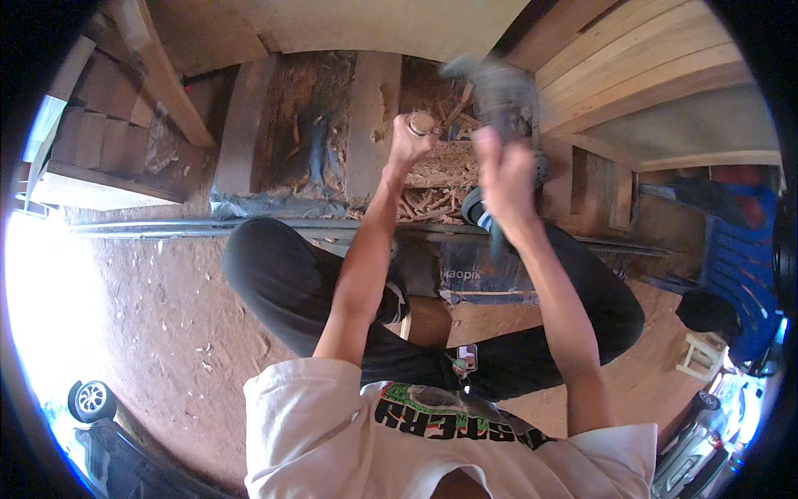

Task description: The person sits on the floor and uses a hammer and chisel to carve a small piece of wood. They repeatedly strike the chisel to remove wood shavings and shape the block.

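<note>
My left hand (407, 145) is closed around an upright tool, probably a chisel, with a round wooden butt (423, 123) showing above the fist. Its blade is hidden beneath the hand. Raised to the right of it, my right hand (505, 179) grips a hammer (500, 93); hand and head are both smeared by motion. The hammer head is apart from the wooden butt. Below the left fist lies a rough-cut wooden piece (449, 172), with curled wood chips (428, 204) scattered around it.
Wooden boards (370, 125) lie ahead, and a panelled wooden frame (640, 66) leans at the right. Long metal bars (283, 229) cross before my knees. A round teal-edged object (474, 208) sits under my right forearm. A blue plastic chair (736, 249) stands far right.
</note>
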### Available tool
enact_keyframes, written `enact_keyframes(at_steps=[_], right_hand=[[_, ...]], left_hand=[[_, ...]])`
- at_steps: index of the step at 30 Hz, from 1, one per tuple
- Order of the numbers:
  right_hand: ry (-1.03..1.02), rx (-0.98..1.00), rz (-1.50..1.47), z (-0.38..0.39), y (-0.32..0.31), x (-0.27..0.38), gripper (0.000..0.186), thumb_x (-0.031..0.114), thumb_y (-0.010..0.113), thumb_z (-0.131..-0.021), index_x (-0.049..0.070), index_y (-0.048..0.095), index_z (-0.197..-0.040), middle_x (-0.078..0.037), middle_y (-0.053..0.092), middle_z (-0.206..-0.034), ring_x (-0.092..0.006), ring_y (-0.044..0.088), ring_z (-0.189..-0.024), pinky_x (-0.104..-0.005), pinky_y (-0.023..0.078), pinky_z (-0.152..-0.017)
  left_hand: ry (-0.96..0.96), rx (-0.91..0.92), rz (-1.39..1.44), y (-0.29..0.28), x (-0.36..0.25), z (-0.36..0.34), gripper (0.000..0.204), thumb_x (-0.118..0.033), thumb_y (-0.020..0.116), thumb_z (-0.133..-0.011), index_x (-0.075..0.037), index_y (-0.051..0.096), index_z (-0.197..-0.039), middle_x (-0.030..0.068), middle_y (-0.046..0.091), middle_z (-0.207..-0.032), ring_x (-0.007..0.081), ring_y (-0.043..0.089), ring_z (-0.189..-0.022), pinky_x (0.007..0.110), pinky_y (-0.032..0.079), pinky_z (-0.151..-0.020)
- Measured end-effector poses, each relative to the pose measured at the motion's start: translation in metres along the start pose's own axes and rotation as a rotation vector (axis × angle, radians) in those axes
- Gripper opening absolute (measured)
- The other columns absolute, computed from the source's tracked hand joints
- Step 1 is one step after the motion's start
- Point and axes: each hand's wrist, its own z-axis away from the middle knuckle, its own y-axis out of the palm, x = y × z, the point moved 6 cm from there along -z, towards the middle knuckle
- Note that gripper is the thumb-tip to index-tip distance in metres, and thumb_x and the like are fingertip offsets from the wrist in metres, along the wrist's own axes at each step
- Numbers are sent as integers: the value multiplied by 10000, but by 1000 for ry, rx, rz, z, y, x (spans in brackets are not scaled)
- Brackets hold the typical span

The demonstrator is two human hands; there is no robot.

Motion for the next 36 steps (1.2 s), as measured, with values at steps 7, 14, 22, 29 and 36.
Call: enact_keyframes(at_steps=[7,14,22,29,36], right_hand=[[109,134,-423,10,-45,6,422,481,550,-950,103,476,-777,68,404,-551,-30,367,-410,-200,280,-358],[-176,17,-165,0,-11,4,426,427,514,-977,70,468,-749,38,409,-536,-41,387,-429,-239,300,-365],[80,83,-567,-2,-77,-4,388,453,538,-960,120,481,-771,72,394,-557,-18,361,-432,-186,265,-363],[-372,21,13,9,2,-6,354,388,514,-978,73,524,-816,25,437,-562,-43,399,-418,-238,341,-371],[128,109,-248,11,-56,-15,397,459,549,-956,90,485,-824,65,393,-564,-26,372,-426,-199,290,-360]], left_hand=[[-86,69,-38,7,28,0,220,-102,753,-719,-72,554,-632,-21,586,-624,83,546,-581,279,443,-536],[-6,27,66,7,14,1,165,-71,679,-689,-9,552,-604,-7,515,-552,65,468,-543,299,408,-498],[-17,18,50,9,25,4,178,-67,671,-682,-9,527,-594,-14,503,-572,63,469,-562,290,406,-501],[112,22,108,10,7,4,112,-54,669,-686,-15,582,-628,0,546,-602,61,502,-591,286,425,-519],[-68,72,5,12,26,9,172,-74,692,-689,-17,550,-610,-6,525,-579,72,479,-570,300,418,-518]])
